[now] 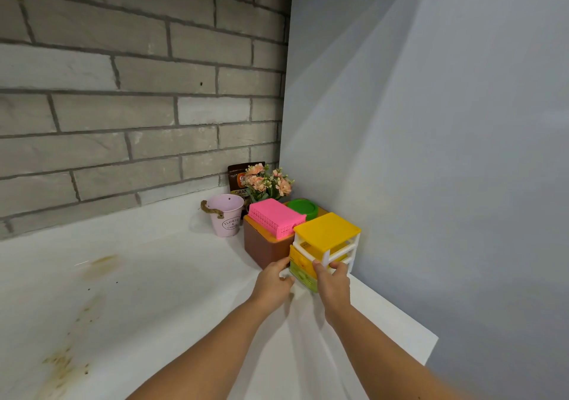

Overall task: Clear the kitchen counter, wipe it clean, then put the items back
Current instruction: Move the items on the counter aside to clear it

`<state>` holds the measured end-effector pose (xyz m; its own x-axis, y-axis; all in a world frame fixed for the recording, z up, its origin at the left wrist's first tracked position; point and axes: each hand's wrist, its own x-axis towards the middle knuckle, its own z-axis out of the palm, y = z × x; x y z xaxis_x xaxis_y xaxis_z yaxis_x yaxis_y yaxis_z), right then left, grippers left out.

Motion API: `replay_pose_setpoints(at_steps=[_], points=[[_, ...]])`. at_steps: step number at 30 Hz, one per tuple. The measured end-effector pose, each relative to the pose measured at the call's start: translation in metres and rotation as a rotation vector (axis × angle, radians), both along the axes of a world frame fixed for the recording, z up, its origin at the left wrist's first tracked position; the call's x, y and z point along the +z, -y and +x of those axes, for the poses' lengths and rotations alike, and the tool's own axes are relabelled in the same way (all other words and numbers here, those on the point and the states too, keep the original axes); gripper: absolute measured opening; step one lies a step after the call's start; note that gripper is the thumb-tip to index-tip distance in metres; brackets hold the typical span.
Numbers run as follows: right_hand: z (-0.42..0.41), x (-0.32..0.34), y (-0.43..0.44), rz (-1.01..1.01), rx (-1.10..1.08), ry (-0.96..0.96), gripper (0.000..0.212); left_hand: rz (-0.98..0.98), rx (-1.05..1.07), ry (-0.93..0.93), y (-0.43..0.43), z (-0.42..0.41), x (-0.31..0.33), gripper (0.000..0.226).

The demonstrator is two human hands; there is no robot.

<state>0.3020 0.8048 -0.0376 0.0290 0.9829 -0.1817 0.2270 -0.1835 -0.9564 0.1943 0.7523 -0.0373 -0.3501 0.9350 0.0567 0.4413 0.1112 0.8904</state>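
Both hands [308,279] grasping boxy plastic drawer unit [326,245], glossy yellow top, on stained white counter [123,276]

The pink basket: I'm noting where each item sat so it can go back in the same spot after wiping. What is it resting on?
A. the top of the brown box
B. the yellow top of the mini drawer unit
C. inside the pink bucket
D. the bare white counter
A: the pink basket lies on the lid of the brown box, beside the green lid.

brown pouch [238,181] half hidden behind flowers [267,182], label cut short, forearms cut off at bottom edge
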Motion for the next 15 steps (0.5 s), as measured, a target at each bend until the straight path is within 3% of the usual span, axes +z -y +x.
replay_pose_setpoints(at_steps=[7,15], points=[[0.006,0.01,0.022,-0.086,0.009,0.007,0.05,-0.009,0.119,0.033,0.026,0.0,0.008,0.039],[-0.006,0.031,0.077,-0.066,0.219,-0.051,0.026,0.038,0.291,-0.014,0.092,-0.018,0.025,0.03]])
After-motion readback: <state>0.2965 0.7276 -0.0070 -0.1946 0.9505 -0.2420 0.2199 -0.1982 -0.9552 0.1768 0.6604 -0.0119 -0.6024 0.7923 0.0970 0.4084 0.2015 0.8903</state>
